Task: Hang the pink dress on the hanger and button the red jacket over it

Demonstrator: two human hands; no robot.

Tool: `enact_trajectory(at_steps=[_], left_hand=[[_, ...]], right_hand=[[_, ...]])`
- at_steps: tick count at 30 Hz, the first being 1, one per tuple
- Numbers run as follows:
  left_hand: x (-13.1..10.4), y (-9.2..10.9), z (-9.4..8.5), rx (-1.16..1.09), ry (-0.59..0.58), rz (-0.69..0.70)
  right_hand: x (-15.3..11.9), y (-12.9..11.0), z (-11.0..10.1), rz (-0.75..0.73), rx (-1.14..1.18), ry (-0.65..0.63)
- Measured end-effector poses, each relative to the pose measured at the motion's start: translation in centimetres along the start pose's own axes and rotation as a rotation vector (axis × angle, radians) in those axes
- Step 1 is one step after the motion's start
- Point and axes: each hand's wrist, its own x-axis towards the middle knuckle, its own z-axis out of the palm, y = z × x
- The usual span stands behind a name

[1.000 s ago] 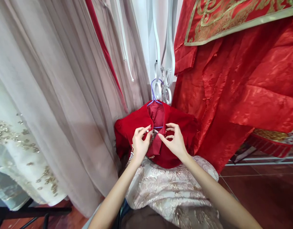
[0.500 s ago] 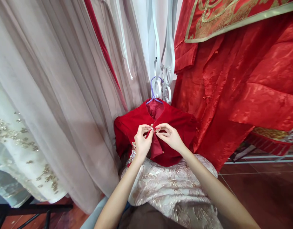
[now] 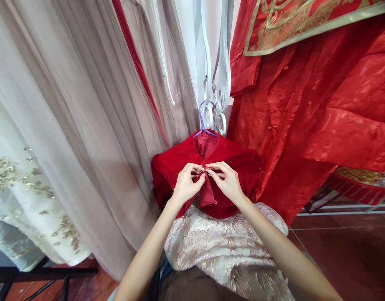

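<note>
A red velvet jacket (image 3: 176,159) on a purple hanger (image 3: 201,110) lies in front of me, its neckline showing a satiny lining. My left hand (image 3: 186,184) pinches one front edge of the jacket at a small jewelled fastener (image 3: 205,169). Opposite it, my right hand (image 3: 227,182) is closed on the other side of the same fastener. The fingertips of both hands almost meet there and partly hide it, so I cannot tell whether its halves are joined. Below hangs a loose front flap (image 3: 207,196) with a small gold piece near its edge.
Pale pink-white brocade fabric (image 3: 205,238) spreads beneath the jacket. Sheer greyish-pink drapes (image 3: 95,125) hang on the left, beside a white gown with gold beading (image 3: 67,234). Red satin garments (image 3: 305,108) hang on the right. White scrolled metalwork (image 3: 224,92) stands behind the hanger.
My hands have drawn closer together at the fastener, the left moving slightly right. A beaded ornament that showed beside my left wrist is now out of sight.
</note>
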Motion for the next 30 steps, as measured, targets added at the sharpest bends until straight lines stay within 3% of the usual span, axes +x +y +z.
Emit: enact_trajectory(at_steps=[5, 9, 18, 25, 30], left_hand=[[1.4, 0.6, -1.4, 0.177, -0.181, 0.108], [2.0, 1.2, -1.7, 0.318, -0.245, 0.175], [1.8, 0.9, -1.8, 0.304, -0.234, 0.229], [1.7, 1.1, -1.8, 0.435, -0.257, 0.269], [1.9, 0.8, -1.8, 0.382, -0.251, 0.274]], right_hand=[[0.1, -0.1, -0.3, -0.047, -0.060, 0.008], [0.1, -0.2, -0.6, -0.030, -0.054, -0.020], [0.0, -0.2, -0.6, -0.013, -0.039, -0.026], [-0.1, -0.1, -0.6, -0.036, -0.045, -0.016], [-0.3, 0.1, -0.4, -0.025, -0.057, -0.011]])
